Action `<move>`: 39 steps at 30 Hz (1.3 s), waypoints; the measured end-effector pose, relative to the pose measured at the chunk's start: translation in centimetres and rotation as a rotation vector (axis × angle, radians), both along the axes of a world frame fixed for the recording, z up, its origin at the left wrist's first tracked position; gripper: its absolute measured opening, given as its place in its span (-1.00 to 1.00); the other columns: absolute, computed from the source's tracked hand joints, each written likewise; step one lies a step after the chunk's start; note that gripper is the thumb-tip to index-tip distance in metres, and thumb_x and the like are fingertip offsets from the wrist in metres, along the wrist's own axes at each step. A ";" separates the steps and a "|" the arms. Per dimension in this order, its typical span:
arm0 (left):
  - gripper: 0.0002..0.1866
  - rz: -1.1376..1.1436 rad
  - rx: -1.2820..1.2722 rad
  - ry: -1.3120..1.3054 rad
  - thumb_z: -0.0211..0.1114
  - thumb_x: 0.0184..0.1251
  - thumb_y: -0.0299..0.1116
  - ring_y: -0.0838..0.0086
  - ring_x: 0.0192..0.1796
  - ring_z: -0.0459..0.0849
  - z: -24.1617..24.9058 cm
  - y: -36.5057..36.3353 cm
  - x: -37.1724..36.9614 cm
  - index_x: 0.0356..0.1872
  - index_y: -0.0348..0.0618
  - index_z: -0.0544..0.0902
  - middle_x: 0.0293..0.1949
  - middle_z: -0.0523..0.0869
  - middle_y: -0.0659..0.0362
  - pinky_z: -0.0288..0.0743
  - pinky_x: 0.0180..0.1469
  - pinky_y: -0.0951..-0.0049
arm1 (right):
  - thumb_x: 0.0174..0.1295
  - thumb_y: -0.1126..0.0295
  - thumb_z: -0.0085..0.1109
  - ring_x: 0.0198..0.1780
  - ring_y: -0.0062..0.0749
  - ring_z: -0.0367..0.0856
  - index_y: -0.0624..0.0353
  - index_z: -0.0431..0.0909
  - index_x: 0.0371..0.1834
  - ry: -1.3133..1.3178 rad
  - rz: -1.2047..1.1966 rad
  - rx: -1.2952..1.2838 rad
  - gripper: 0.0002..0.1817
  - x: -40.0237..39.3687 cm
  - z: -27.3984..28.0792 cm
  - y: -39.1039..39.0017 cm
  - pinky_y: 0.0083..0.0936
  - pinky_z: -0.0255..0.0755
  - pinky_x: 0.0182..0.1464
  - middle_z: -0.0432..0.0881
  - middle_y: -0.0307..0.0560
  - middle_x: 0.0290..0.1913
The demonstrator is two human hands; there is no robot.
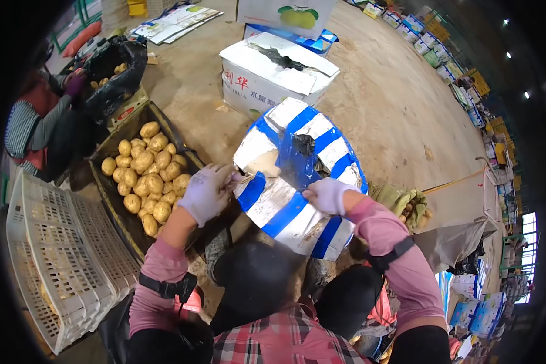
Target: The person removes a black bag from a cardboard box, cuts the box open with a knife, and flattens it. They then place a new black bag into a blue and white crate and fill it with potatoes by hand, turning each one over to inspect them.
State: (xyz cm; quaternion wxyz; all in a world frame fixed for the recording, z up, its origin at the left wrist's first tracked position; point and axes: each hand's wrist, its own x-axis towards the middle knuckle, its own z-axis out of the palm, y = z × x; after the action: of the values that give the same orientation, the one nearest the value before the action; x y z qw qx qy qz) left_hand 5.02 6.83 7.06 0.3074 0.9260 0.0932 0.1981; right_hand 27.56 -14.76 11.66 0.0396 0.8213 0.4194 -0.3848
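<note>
Carton (297, 176) is gripped by both gloved hands, left hand (207, 193) and right hand (327, 195) | flaps are best held firmly | potatoes (148, 176) beside.

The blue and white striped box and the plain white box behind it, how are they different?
The blue and white striped box is taped in blue bands; the white box is plain, with red characters on its side. The striped box is tilted and held by both gloved hands, left hand and right hand; the white box sits flat on the floor, untouched. Both are closed.
</note>
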 end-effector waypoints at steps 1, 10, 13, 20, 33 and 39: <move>-0.82 0.001 -0.030 0.019 0.29 0.18 -0.47 0.06 -0.21 0.61 0.1 -0.1 -0.9 -0.17 -0.21 0.63 -0.30 0.67 0.01 0.48 -0.15 0.16 | 0.46 0.10 -0.06 -0.39 0.01 0.73 0.24 0.66 -0.13 -0.023 0.007 -0.069 -0.58 -0.4 -0.2 0.4 -0.16 0.55 -0.28 0.71 0.19 -0.38; -0.58 0.136 0.166 0.157 0.38 0.06 -0.38 -0.07 0.15 0.52 1.3 -2.4 -2.3 0.01 -0.15 0.57 -0.01 0.64 -0.05 0.37 0.25 0.01 | 0.54 0.02 -0.13 -0.56 -0.29 0.66 0.25 0.56 -0.14 0.146 -0.287 -0.087 -0.52 1.7 -0.6 -10.7 -0.27 0.52 -0.46 0.63 -0.01 -0.47; -0.28 -0.049 0.447 0.185 0.41 0.12 -0.18 0.01 0.43 0.34 4.7 -5.4 3.4 0.33 -0.16 0.43 0.33 0.49 -0.02 -0.01 0.53 -0.12 | 0.52 0.10 -0.11 -0.33 -0.03 0.72 0.23 0.58 -0.04 -0.113 -0.179 -0.092 -0.59 1.6 0.2 -11.4 -0.10 0.52 -0.23 0.70 0.14 -0.31; -0.34 -0.425 0.514 0.762 0.39 0.08 0.14 0.07 0.16 0.63 1.3 -8.7 12.9 0.06 -0.19 0.65 0.05 0.70 -0.04 0.13 0.43 -0.05 | 0.47 0.08 -0.10 -0.05 0.15 0.68 0.11 0.61 -0.01 -0.287 -0.017 0.157 -0.61 1.7 1.0 -8.9 -0.04 0.48 0.04 0.72 0.18 -0.16; -0.65 -0.322 0.166 0.720 0.41 0.16 -0.07 -0.03 -0.22 0.67 7.4 -9.3 4.6 -0.29 -0.18 0.65 -0.35 0.69 -0.05 0.51 -0.17 0.08 | 0.43 0.05 -0.04 -0.10 0.18 0.69 0.16 0.73 -0.13 -0.162 0.111 0.065 -0.55 2.6 2.3 -9.3 -0.10 0.54 0.04 0.73 0.23 -0.21; -0.43 -0.436 0.428 0.976 0.39 0.11 0.10 -0.06 -0.02 0.68 9.9 -14.2 8.8 -0.03 -0.16 0.64 -0.21 0.73 -0.13 0.54 0.05 0.09 | 0.45 0.00 -0.07 -0.02 0.15 0.68 0.11 0.72 -0.03 -0.083 0.087 0.246 -0.53 3.3 1.1 -12.7 -0.12 0.51 0.10 0.72 0.23 -0.14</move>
State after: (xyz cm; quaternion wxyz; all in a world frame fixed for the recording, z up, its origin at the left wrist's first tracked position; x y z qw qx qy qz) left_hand 13.86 -7.32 16.97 0.0683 0.9496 -0.0110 -0.3057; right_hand 30.89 -27.46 12.78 -0.0273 0.8162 0.4966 -0.2939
